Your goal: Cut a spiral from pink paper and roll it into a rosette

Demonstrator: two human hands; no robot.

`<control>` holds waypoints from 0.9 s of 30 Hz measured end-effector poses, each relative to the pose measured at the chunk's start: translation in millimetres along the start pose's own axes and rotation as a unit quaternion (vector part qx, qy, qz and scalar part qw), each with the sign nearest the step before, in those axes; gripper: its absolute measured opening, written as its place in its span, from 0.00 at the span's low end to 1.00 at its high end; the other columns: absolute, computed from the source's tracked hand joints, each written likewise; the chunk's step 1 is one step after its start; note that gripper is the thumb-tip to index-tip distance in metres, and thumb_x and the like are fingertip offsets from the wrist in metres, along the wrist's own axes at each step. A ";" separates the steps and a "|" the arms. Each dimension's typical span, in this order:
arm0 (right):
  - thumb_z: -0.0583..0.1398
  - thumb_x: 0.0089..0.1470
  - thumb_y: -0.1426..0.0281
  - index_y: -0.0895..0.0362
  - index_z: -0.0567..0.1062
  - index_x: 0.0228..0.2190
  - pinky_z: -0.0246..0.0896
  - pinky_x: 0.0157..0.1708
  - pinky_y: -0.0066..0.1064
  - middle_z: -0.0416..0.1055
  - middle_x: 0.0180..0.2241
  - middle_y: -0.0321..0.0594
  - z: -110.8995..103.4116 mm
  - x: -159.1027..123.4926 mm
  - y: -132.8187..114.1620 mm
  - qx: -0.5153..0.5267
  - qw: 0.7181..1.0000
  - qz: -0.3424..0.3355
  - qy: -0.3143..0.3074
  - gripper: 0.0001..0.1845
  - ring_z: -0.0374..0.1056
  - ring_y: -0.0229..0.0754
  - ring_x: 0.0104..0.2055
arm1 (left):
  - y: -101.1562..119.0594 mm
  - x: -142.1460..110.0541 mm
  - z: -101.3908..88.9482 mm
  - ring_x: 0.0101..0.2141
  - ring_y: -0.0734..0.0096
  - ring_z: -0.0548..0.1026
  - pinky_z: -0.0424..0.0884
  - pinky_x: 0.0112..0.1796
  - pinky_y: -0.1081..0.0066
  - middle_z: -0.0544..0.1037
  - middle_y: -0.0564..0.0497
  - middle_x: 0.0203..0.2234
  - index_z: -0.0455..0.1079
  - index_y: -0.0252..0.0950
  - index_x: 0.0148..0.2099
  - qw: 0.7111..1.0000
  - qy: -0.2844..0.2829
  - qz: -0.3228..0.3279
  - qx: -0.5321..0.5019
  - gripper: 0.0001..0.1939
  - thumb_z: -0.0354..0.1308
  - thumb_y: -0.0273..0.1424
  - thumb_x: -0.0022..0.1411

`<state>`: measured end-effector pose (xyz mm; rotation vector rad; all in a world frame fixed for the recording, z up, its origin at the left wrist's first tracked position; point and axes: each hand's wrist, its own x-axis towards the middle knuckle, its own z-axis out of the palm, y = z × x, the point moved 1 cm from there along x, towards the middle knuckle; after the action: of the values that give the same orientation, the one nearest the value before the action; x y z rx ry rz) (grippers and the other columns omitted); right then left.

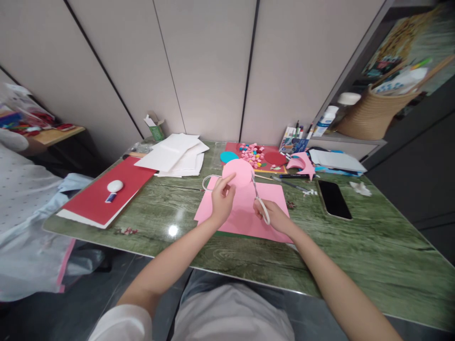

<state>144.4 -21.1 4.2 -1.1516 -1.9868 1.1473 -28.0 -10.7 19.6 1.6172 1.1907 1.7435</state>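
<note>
My left hand [222, 199] holds a round piece of pink paper [240, 171] by its lower left edge, with the index finger lying across it. In my right hand [272, 215] is a pair of scissors [262, 208] with white handles, its blades pointing up against the right edge of the pink circle. Below both hands lie sheets of pink paper [245, 213] on the green table. Just beyond the circle sits a heap of small pink, blue and yellow pieces [252, 154] on a red sheet, with a blue paper circle [229, 157] beside it.
Pink paper offcuts [302, 164] and pens lie to the right, near a black phone [334, 199]. At the left are white papers [174, 152] and a red sheet [106, 196] with a white round object [114, 186]. A person's clothed body [28, 199] is at the far left.
</note>
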 end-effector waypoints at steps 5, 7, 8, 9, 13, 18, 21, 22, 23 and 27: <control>0.46 0.55 0.59 0.58 0.62 0.19 0.49 0.26 0.27 0.61 0.19 0.33 0.3 0.2 0.0 -0.002 1.000 0.007 -0.001 0.19 0.55 0.34 0.23 | 0.0 -0.8 1.1 0.36 0.72 0.66 0.65 0.36 0.71 0.69 0.46 0.40 0.65 0.39 0.49 1.000 0.003 -0.012 -0.002 0.17 0.52 0.31 0.56; 0.47 0.55 0.59 0.58 0.62 0.19 0.49 0.26 0.27 0.60 0.19 0.33 0.9 0.3 0.2 -0.004 1.000 0.006 -0.003 0.20 0.55 0.34 0.23 | -1.6 -0.9 2.6 0.36 0.72 0.67 0.66 0.35 0.72 0.68 0.45 0.42 0.65 0.39 0.50 1.000 0.009 -0.021 -0.008 0.18 0.53 0.33 0.55; 0.47 0.55 0.58 0.58 0.62 0.19 0.49 0.26 0.27 0.60 0.19 0.33 1.1 0.3 0.3 -0.005 1.000 0.005 -0.004 0.20 0.55 0.34 0.23 | -2.7 -0.9 3.4 0.35 0.72 0.67 0.66 0.34 0.72 0.68 0.45 0.42 0.65 0.39 0.50 1.000 0.012 -0.024 -0.012 0.19 0.54 0.33 0.55; 0.47 0.55 0.58 0.58 0.62 0.19 0.50 0.26 0.27 0.60 0.19 0.33 1.4 0.3 0.2 -0.006 1.000 0.006 -0.005 0.20 0.55 0.35 0.23 | -3.7 -0.9 4.0 0.35 0.73 0.67 0.67 0.34 0.72 0.67 0.44 0.43 0.64 0.39 0.50 0.999 0.016 -0.025 -0.018 0.19 0.54 0.34 0.55; 0.46 0.55 0.57 0.58 0.62 0.20 0.50 0.25 0.27 0.60 0.19 0.33 1.4 -0.3 -0.5 0.001 1.000 0.021 -0.007 0.20 0.56 0.35 0.23 | -6.1 -0.5 4.8 0.34 0.74 0.67 0.67 0.33 0.73 0.67 0.44 0.42 0.64 0.38 0.49 0.999 0.023 -0.018 -0.026 0.19 0.55 0.33 0.53; 0.47 0.54 0.57 0.58 0.62 0.20 0.51 0.26 0.28 0.61 0.19 0.34 0.4 -0.7 -0.7 0.014 1.000 0.017 0.004 0.20 0.57 0.35 0.24 | -5.9 -0.9 4.9 0.32 0.74 0.67 0.67 0.32 0.73 0.68 0.45 0.41 0.65 0.39 0.48 1.000 -0.004 -0.015 -0.022 0.19 0.56 0.32 0.52; 0.47 0.54 0.57 0.57 0.62 0.20 0.51 0.27 0.28 0.61 0.20 0.34 0.7 -0.5 0.1 0.011 1.000 0.014 0.010 0.20 0.57 0.35 0.24 | -6.1 -1.1 5.1 0.32 0.75 0.67 0.67 0.31 0.73 0.67 0.46 0.40 0.65 0.39 0.48 1.000 -0.007 -0.015 -0.026 0.19 0.57 0.31 0.52; 0.46 0.54 0.57 0.57 0.62 0.20 0.51 0.27 0.28 0.61 0.20 0.34 1.1 -0.5 0.3 0.011 1.000 0.013 0.010 0.20 0.57 0.35 0.24 | -6.1 -1.1 5.1 0.32 0.74 0.66 0.67 0.31 0.73 0.67 0.46 0.40 0.65 0.39 0.48 1.000 -0.008 -0.015 -0.026 0.19 0.57 0.31 0.52; 0.46 0.54 0.57 0.57 0.62 0.20 0.52 0.27 0.28 0.61 0.20 0.34 1.5 -0.6 0.4 0.011 1.000 0.011 0.011 0.20 0.57 0.35 0.24 | -6.0 -1.2 5.0 0.32 0.74 0.66 0.67 0.31 0.72 0.67 0.46 0.40 0.65 0.39 0.48 1.000 -0.009 -0.013 -0.025 0.19 0.57 0.31 0.52; 0.46 0.55 0.58 0.57 0.62 0.21 0.52 0.27 0.28 0.61 0.20 0.34 3.5 -1.1 0.5 0.026 1.000 0.008 0.011 0.19 0.57 0.35 0.24 | -6.1 -1.8 4.4 0.32 0.74 0.67 0.67 0.32 0.72 0.68 0.45 0.40 0.65 0.39 0.49 1.000 -0.011 -0.012 -0.013 0.20 0.56 0.30 0.52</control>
<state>142.4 -23.4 2.0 -1.1512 -1.9244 1.1822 -24.7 -7.9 13.2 1.5962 1.1684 1.7150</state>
